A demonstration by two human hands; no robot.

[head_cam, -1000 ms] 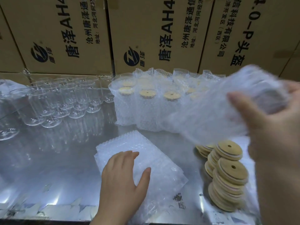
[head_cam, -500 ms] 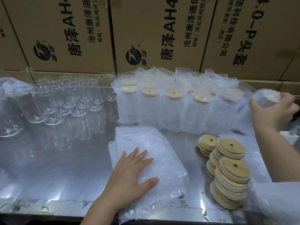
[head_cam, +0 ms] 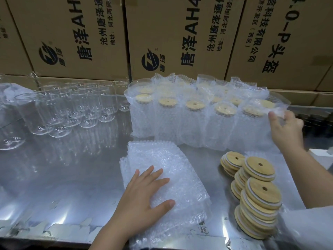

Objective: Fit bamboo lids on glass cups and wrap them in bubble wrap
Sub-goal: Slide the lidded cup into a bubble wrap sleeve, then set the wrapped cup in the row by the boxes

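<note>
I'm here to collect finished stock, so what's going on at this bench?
A person is packing glass cups. The right hand pinches the bubble wrap at the top of the wrapped cup at the right end of the row of wrapped cups, in front of the cardboard boxes. The left hand lies flat on the stack of bubble wrap. At the left stand bare glass cups; loose bamboo lids are piled at the right on the steel table.

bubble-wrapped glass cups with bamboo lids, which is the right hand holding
The rightmost bubble-wrapped glass cup, at the row's end: the right hand pinches its wrap; only it is touched.
</note>
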